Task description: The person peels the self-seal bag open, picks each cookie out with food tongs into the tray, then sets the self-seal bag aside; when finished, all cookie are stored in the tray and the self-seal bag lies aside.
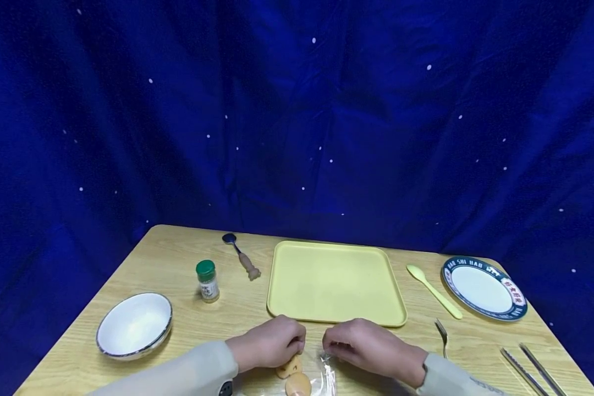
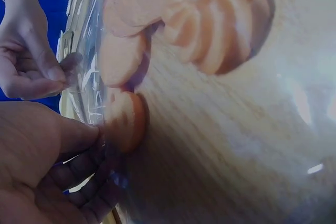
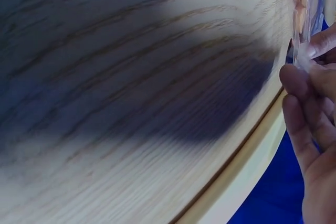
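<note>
A clear plastic bag (image 1: 329, 379) of cookies lies at the near edge of the head view, partly cut off. My left hand (image 1: 273, 342) pinches its far edge between thumb and fingers, just beside a round cookie with holes (image 1: 289, 367). A smooth round cookie (image 1: 298, 385) sits nearer. Facing it, my right hand (image 1: 368, 347) pinches the bag's edge by the crinkled corner, a short gap apart from the left. In the left wrist view a swirled cookie (image 2: 226, 22) shows large through the plastic.
Beyond the hands lies a yellow tray (image 1: 336, 283). At left are a white bowl (image 1: 135, 327), a green-capped shaker (image 1: 208, 281) and a dark spoon (image 1: 245, 261). At right are a yellow spoon (image 1: 435, 293), a fork (image 1: 443, 334), a plate (image 1: 480, 289) and tongs (image 1: 524, 372).
</note>
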A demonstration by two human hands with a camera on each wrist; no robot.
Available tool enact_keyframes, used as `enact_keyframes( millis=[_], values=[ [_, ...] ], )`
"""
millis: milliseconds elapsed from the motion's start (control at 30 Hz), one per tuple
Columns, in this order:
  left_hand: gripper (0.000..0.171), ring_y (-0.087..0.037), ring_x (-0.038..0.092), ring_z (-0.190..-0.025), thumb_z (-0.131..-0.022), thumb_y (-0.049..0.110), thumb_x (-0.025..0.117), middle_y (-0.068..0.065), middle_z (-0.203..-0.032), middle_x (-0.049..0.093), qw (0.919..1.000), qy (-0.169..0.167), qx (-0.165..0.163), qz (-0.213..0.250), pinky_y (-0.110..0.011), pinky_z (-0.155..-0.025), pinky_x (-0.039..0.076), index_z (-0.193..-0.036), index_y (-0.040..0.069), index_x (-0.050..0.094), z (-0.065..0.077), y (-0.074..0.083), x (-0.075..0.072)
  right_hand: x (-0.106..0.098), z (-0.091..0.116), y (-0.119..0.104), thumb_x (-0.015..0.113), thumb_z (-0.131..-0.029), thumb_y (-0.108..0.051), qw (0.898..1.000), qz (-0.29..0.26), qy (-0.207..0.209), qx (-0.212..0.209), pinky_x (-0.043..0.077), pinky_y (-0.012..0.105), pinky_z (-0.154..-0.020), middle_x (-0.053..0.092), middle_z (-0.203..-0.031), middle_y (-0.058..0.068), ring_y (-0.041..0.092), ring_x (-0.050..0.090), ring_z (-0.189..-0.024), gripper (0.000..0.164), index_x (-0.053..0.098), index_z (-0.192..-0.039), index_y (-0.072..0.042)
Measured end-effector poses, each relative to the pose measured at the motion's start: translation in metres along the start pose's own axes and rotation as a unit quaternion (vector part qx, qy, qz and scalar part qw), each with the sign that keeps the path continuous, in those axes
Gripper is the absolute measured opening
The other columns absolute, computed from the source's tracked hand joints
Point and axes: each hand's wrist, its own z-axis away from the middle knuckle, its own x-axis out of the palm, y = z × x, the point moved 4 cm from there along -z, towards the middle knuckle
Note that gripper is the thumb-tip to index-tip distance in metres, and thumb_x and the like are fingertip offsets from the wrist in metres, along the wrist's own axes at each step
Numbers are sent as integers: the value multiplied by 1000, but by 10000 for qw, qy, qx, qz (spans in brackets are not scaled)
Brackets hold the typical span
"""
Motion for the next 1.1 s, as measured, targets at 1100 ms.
enact_keyframes(
  millis=[1100],
  values=[
    [22, 2, 41, -55, -96, 10, 55, 12, -65, 50, 9984, -101, -237, 496, -15, -53, 38, -76, 14, 63, 0, -4, -1, 10, 12, -8, 59, -90, -55, 9118, -2202, -427, 3439, 25, 20, -41, 35, -46, -12, 4, 28, -40, 52, 43, -54, -21]
  ],
)
